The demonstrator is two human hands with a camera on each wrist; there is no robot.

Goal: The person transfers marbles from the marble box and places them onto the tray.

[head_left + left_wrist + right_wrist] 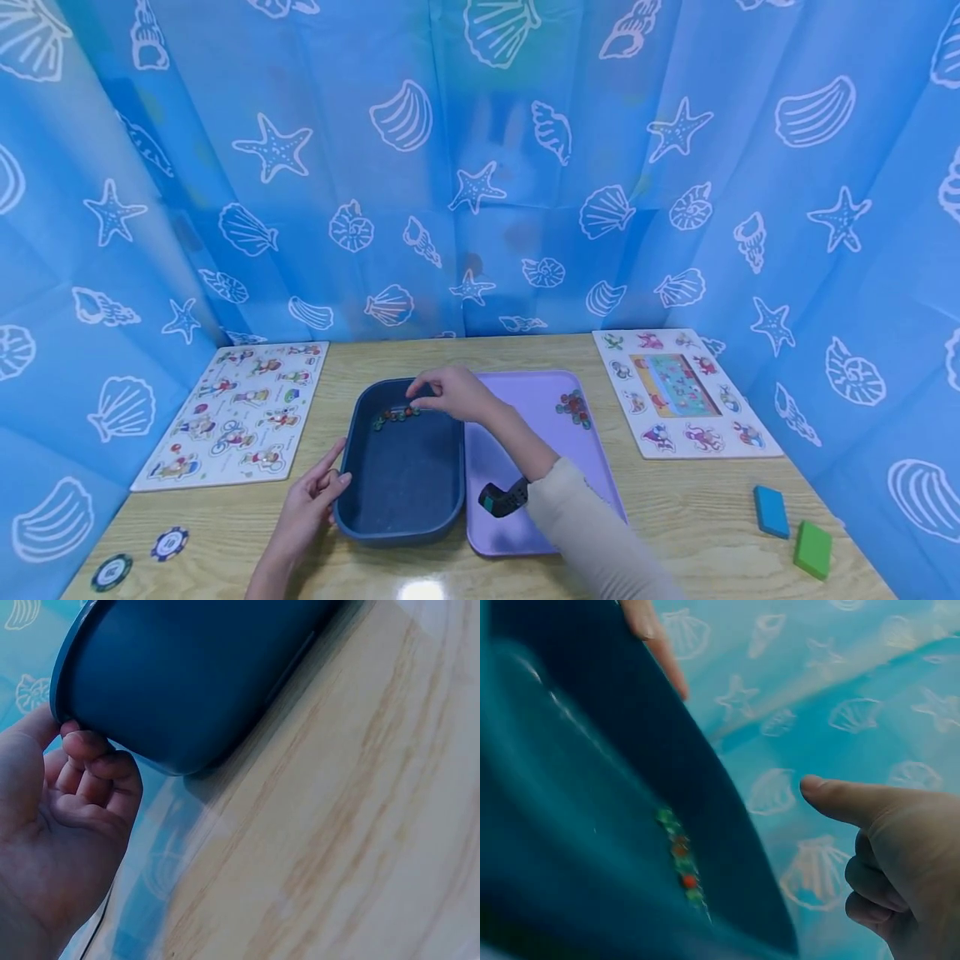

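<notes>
At lower centre of the frame: one dark blue tub (405, 496), gripped at its left rim by the left hand (303, 502); inside, upper end, marbles (401, 416), overhung by the right hand (454, 394), whose hold cannot be told.

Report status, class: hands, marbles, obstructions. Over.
Left hand holding side of blue bin; right hand above bin, seemingly empty. Marbles: some in bin, some on purple tray. No obstruction visible.

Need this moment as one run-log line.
left hand: grips dark blue bin; right hand: at bin's far right corner, nothing visibly held; bin: marbles near far wall; purple tray: marble cluster near right edge
</notes>
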